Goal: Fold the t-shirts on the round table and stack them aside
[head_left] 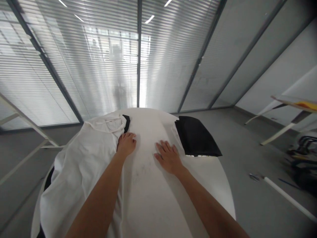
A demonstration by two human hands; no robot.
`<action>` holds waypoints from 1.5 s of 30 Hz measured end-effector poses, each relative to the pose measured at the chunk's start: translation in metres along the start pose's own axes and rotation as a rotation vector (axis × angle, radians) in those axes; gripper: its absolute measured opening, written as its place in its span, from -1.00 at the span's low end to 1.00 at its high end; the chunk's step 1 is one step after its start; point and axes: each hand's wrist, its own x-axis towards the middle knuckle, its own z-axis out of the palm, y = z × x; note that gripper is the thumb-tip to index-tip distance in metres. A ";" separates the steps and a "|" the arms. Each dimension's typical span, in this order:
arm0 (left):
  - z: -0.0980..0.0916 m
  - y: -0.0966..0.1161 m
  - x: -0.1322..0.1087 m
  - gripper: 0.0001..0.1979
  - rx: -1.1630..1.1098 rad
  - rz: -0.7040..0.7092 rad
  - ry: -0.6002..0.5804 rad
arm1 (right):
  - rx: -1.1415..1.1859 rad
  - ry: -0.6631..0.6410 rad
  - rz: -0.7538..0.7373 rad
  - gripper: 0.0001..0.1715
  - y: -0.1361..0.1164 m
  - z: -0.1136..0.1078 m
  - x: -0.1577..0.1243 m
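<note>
A white long garment, seemingly a sweatshirt or T-shirt [81, 158], lies spread along the left side of a round white table [151, 205], its neckline at the far end. Something black [126, 123] shows from under its collar edge. My left hand [127, 143] rests at the garment's right edge, palm down, fingers loosely bent and holding nothing. Flat on the bare tabletop is my right hand [169, 157], with fingers spread. Just right of it lies a flat, folded black piece [198, 136] with a pale layer along its edges; its kind is unclear.
Glass panels with blinds [99, 66] stand behind the table. At the right are another table [297, 103] with something yellow on top, a white pole [287, 196] on the floor and a dark tangle of cables [305, 165]. A white metal frame [29, 124] stands at left.
</note>
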 end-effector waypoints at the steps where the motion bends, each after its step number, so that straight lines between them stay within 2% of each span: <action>1: 0.000 0.000 0.000 -0.64 0.006 -0.003 -0.001 | -0.007 0.005 -0.001 -0.30 0.001 0.003 0.001; 7: -0.001 0.004 0.000 -0.64 0.045 -0.005 0.007 | -0.017 0.058 -0.024 -0.29 0.010 0.011 0.005; 18: -0.005 0.013 -0.002 -0.63 0.101 -0.017 -0.015 | 0.067 0.090 -0.026 -0.30 0.014 0.009 0.005; 24: -0.006 0.029 -0.009 -0.62 0.221 0.013 -0.027 | 0.107 0.108 -0.024 -0.32 0.015 0.007 0.004; 27: -0.016 0.040 -0.007 -0.66 0.267 -0.011 -0.077 | 0.118 0.114 -0.024 -0.32 0.016 0.006 0.004; 29: -0.031 0.042 -0.003 -0.71 0.285 -0.009 -0.135 | 0.123 0.119 -0.022 -0.32 0.017 0.007 0.004; 32: -0.061 0.030 0.008 -0.71 0.327 -0.008 -0.157 | 0.127 0.127 -0.024 -0.33 0.017 0.009 0.004; 35: -0.087 -0.004 0.017 -0.68 0.428 -0.045 -0.094 | 0.130 0.126 -0.020 -0.34 0.017 0.009 0.004; 37: -0.097 -0.030 0.019 -0.64 0.522 -0.077 -0.065 | 0.137 0.117 -0.017 -0.34 0.017 0.009 0.004; 41: -0.095 -0.070 0.015 -0.56 0.557 -0.134 -0.125 | 0.156 0.104 -0.009 -0.33 0.018 0.006 0.003; 45: -0.088 -0.079 0.014 -0.62 0.540 -0.155 -0.093 | 0.173 0.112 -0.005 -0.33 0.018 0.005 0.003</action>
